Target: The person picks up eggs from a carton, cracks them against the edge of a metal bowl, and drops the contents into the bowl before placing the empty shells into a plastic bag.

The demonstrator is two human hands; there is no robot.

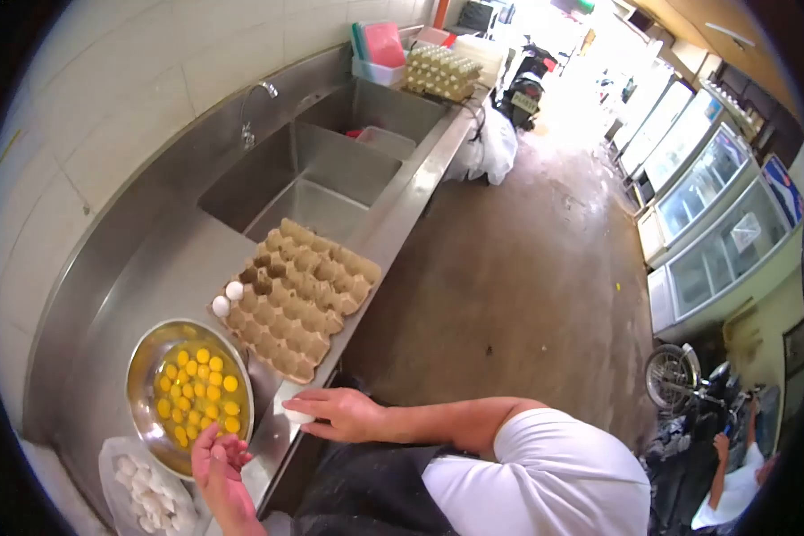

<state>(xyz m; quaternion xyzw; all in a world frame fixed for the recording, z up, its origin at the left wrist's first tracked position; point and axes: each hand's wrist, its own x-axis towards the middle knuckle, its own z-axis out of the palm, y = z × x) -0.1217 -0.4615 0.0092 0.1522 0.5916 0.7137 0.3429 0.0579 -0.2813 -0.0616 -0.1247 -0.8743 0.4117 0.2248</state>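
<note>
The right hand (344, 415) grips a white egg (297, 416) against the near counter edge (393, 237), apparently to crack it. The left hand (216, 457), loosely open and empty, hovers at the near rim of the steel bowl (143, 375) of yolks (198, 393). The nearly empty egg tray (299, 299) lies just beyond, discarded shells (152, 496) left of the hand.

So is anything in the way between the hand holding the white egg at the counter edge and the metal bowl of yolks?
Nothing visible. The right hand holds the white egg beside the round metal bowl of yolks; only bare steel counter lies between.
</note>
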